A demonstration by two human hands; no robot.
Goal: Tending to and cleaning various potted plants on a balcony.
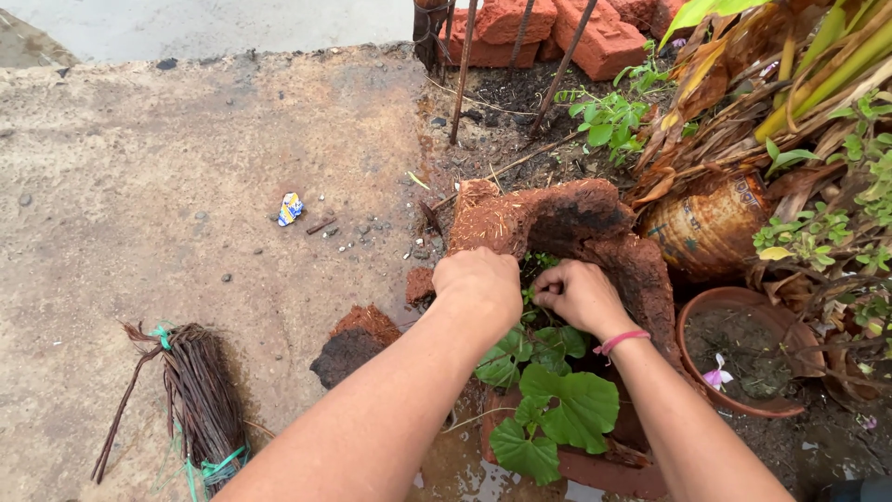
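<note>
I see my two hands close together in the broken clay planter (pixel 595 232): left hand (pixel 478 284) and right hand (pixel 578 296) each curled shut among small green stems (pixel 530 296). One round pot (pixel 743 349) right, one twig bundle (pixel 200 400) near-left.

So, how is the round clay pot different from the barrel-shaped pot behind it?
The clay pot stands upright, its open mouth showing soil and a pale fallen flower; the barrel-shaped pot lies tilted on its side among dry leaves. The clay pot is plain reddish-brown; the barrel-shaped pot is yellowish with dark stains. Both sit right of the hands, untouched.
</note>
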